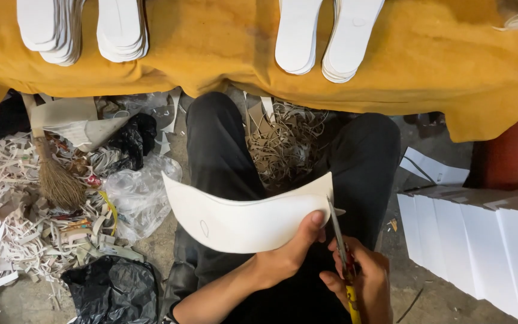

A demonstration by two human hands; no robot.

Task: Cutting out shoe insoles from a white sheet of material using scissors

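My left hand [288, 252] grips a curved white sheet cut in an insole shape [241, 219] by its right end, thumb on top, above my lap in black trousers. My right hand [364, 282] holds a pair of scissors [340, 243] with yellow handles. The blades point up and meet the right edge of the white sheet. A small oval mark shows on the sheet's lower left.
A mustard-yellow cloth covers the table [211, 66] ahead, bearing stacks of white insoles [121, 30] and another pair of stacks [328, 36]. White and brown paper scraps [13, 222], a broom [55, 177], plastic bags [139, 198] and a black bag [112, 291] litter the floor left. White sheets stand stacked [481, 240] at right.
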